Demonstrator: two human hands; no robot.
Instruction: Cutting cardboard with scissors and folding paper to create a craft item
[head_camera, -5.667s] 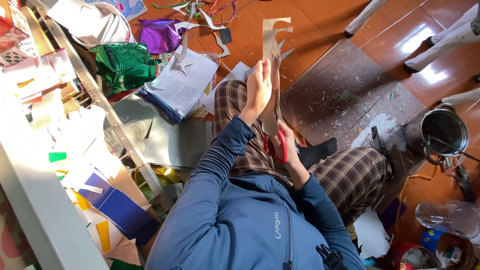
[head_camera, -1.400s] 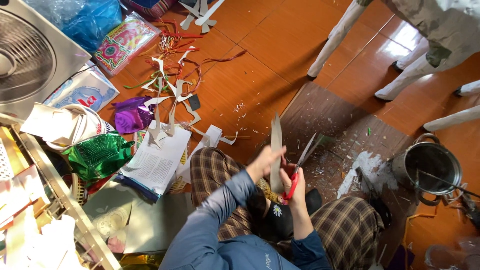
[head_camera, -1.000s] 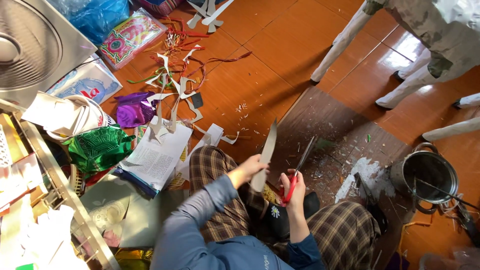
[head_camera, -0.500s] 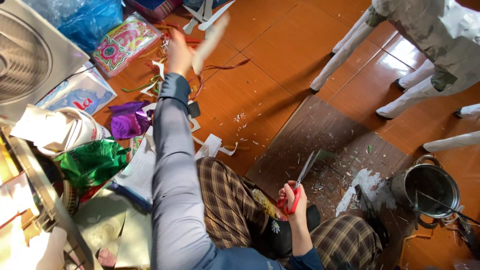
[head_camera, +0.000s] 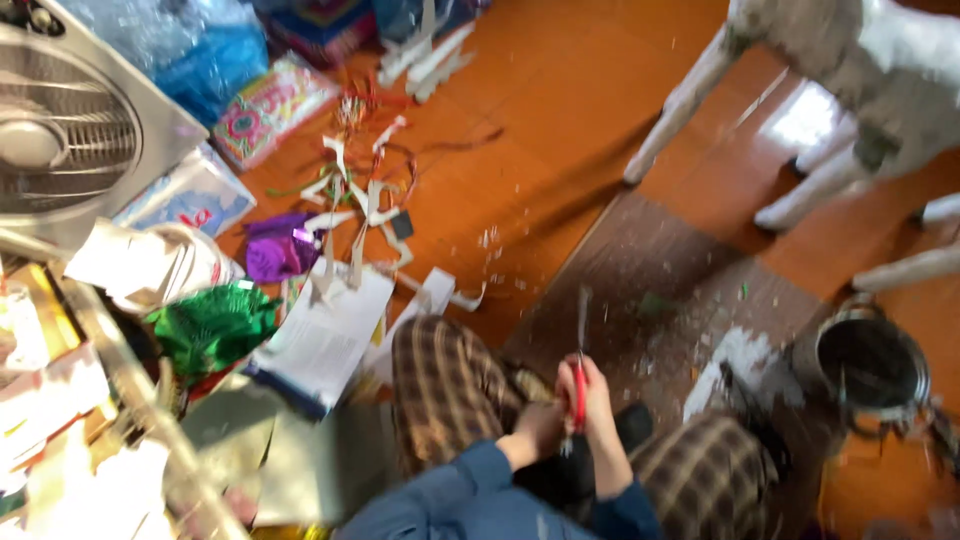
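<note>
I sit on the floor in plaid trousers (head_camera: 450, 390) and blue sleeves. My right hand (head_camera: 592, 400) grips red-handled scissors (head_camera: 579, 385), blades pointing up and away over the dark mat (head_camera: 690, 270). My left hand (head_camera: 536, 432) is low over my lap, just left of the right hand; blur hides whether its fingers hold anything. A scatter of pale cardboard strips (head_camera: 362, 195) lies on the orange tiles ahead to the left.
A box fan (head_camera: 62, 140) stands far left, with a blue plastic bag (head_camera: 205, 60), a colourful packet (head_camera: 272, 105), purple foil (head_camera: 280, 250), green foil (head_camera: 212, 328) and a paper stack (head_camera: 322, 342) nearby. A metal pot (head_camera: 872, 362) sits right. A white figure's legs (head_camera: 690, 95) stand beyond.
My left arm, stretched out to the strip pile with a cardboard piece half a second ago, has come back to my lap without it. The right hand still holds the scissors.
</note>
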